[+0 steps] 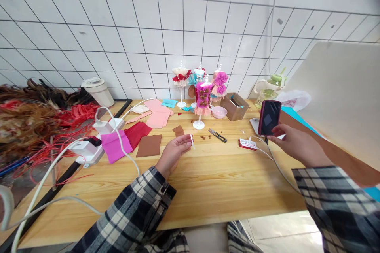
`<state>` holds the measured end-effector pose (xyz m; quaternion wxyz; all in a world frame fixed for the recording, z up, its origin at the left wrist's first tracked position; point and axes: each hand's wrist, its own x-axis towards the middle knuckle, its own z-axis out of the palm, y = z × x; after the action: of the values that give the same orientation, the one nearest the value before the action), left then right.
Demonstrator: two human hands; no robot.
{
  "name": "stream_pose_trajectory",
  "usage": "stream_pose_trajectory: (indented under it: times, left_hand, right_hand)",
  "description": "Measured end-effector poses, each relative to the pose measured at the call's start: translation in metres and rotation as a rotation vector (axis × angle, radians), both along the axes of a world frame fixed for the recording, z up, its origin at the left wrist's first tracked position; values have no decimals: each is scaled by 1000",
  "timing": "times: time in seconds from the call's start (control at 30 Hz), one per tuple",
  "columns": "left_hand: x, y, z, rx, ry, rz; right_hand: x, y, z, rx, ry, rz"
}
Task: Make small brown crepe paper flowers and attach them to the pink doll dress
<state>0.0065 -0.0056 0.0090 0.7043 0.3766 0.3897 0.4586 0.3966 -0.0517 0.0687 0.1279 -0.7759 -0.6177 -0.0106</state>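
Observation:
My left hand (176,151) is closed on a thin white stick (192,141) above the middle of the wooden table. Close to it lie a brown paper square (149,146) and a smaller brown piece (178,131). Small thread scissors (217,135) rest to its right, among brown bits. My right hand (292,142) is at the lower edge of an upright phone (269,118) with a cable at its bottom; the fingers are bent at its side, and whether they grip it is unclear. A small dress form in magenta and pink (203,101) stands behind the scissors.
More dress forms (181,77), a pink bowl (219,112) and a cardboard box (236,107) stand at the back. Magenta paper (116,145), power strips (89,154) and white cables are left. A red and white box (247,144) and a green-lidded jug (268,89) are right.

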Motion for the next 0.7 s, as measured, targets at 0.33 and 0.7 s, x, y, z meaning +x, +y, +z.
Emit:
stream_pose_trajectory:
  times: [0.33,0.7]
  left_hand:
    - [-3,2,3,-148,-192,-6]
    - [-4,1,6,-214,-189,21]
  right_hand:
    - [-193,22,-25,470,-155,1013]
    - [-193,45,-64,458,48,902]
